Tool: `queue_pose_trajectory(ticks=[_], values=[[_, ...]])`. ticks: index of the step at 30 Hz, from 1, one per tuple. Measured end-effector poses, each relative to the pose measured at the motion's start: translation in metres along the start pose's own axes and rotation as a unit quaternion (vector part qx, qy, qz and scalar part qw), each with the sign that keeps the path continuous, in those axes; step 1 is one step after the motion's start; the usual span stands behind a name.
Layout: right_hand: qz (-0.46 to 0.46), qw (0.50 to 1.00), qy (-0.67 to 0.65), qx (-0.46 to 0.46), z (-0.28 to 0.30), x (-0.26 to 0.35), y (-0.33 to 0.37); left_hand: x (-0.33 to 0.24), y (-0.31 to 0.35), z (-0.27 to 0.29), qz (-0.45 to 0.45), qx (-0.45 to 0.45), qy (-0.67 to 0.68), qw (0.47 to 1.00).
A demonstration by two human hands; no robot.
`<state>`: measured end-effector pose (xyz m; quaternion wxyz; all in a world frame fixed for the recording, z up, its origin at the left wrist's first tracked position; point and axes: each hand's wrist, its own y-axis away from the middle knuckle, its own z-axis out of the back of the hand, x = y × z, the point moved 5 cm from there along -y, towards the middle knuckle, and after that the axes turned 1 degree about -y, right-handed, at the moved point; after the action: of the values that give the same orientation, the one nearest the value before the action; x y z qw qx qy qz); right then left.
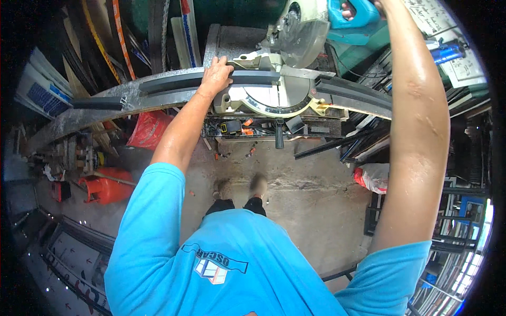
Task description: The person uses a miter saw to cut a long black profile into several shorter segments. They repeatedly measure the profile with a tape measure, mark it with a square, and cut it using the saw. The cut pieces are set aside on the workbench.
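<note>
Our left hand (216, 75) clasps the bar (171, 82), its long axis left-right beneath the fingers; our right hand (348, 11) seemingly grips the handle (362, 20).

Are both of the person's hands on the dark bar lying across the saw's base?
No, only the left hand is on the dark bar; the right hand grips the teal saw handle.
</note>
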<state>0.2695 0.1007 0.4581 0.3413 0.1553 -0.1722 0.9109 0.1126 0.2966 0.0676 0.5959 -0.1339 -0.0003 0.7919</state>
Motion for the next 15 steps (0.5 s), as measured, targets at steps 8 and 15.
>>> queue_pose_trajectory(ticks=[8,15], values=[[-0.155,0.962,-0.212,0.073,-0.010,-0.044,0.001,-0.011,0.004,0.013,0.005,0.013,-0.038,0.999],[-0.283,0.906,-0.312,0.036,-0.040,-0.105,0.050,-0.014,-0.005,0.001,-0.028,-0.013,-0.029,0.999]])
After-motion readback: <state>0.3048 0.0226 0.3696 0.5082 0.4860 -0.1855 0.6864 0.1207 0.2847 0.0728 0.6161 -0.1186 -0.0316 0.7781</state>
